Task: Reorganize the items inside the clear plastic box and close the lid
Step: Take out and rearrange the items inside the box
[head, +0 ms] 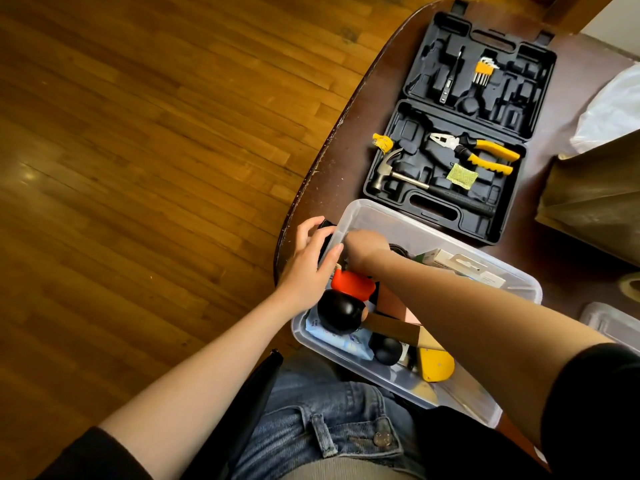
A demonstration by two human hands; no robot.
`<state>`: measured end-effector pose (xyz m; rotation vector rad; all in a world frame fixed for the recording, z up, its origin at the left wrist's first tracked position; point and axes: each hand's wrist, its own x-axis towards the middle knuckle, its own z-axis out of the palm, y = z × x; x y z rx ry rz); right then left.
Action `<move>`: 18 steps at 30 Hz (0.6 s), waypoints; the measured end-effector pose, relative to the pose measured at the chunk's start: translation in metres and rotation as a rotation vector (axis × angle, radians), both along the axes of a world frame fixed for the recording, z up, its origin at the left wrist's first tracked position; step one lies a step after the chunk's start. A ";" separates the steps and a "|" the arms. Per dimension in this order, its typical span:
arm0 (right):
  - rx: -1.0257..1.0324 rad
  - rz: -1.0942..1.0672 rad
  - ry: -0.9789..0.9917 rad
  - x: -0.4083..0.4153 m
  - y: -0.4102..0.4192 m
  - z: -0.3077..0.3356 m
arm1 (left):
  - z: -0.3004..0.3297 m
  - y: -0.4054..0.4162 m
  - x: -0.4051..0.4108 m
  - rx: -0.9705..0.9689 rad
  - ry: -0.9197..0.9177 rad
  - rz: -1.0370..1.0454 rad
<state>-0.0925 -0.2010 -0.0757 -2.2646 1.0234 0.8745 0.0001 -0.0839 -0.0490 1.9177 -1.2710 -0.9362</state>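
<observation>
The clear plastic box (519, 289) sits at the table's near edge, partly over my lap. Inside lie a red object (353, 284), two black rounded objects (337, 311), a blue packet (346, 342), a brown card piece (391, 327), a yellow object (436, 365) and white boxes (460, 268). My left hand (308, 261) grips the box's far-left corner wall, thumb inside, fingers round a black item (327, 225) outside it. My right hand (363, 244) reaches down into that same corner; its fingers are hidden, so what it holds is unclear.
An open black tool case (460, 126) with hammer, pliers and hex keys lies beyond the box. A brown paper bag (595, 188) and white plastic bag (613, 109) stand at right. A clear lid (613, 322) shows at the right edge. Wooden floor lies left.
</observation>
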 end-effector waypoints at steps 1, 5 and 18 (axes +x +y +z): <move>0.005 -0.005 -0.005 0.001 0.001 0.000 | 0.000 0.000 0.000 0.002 -0.001 0.000; 0.058 0.008 -0.003 0.000 -0.003 0.007 | 0.001 -0.001 0.001 0.010 -0.009 -0.013; 0.015 -0.324 -0.468 -0.039 -0.004 0.063 | 0.014 -0.001 0.000 0.012 -0.041 0.029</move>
